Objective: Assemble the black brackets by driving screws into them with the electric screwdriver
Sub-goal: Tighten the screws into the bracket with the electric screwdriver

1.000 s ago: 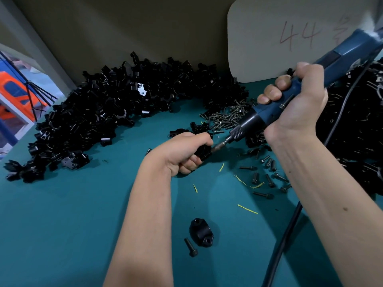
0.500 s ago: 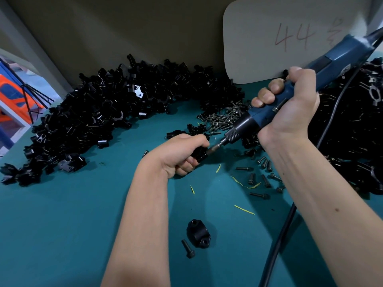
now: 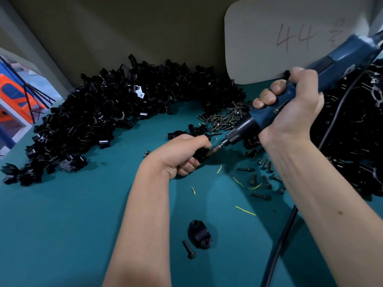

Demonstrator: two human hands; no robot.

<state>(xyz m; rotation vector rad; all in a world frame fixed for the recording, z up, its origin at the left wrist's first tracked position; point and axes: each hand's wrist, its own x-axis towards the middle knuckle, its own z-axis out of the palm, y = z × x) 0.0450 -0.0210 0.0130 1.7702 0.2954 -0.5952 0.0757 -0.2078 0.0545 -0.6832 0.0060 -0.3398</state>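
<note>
My left hand (image 3: 182,154) grips a black bracket (image 3: 202,155) against the teal table; most of the bracket is hidden inside the fist. My right hand (image 3: 290,114) holds the blue electric screwdriver (image 3: 294,96) slanting down to the left. Its bit (image 3: 216,149) meets the bracket at the edge of my left fingers. Nearer to me lie a single black bracket (image 3: 199,234) and one loose black screw (image 3: 189,250) beside it.
A big heap of black brackets (image 3: 99,125) curves along the back left, and another heap (image 3: 356,146) fills the right. Small silver screws (image 3: 224,120) and loose black screws (image 3: 262,179) lie around the tool. The screwdriver's black cord (image 3: 284,233) runs toward me. A white card (image 3: 290,38) marked 44 leans on the wall.
Both hands keep their grips with the bit at the bracket. The view has shifted slightly; nothing else has visibly moved.
</note>
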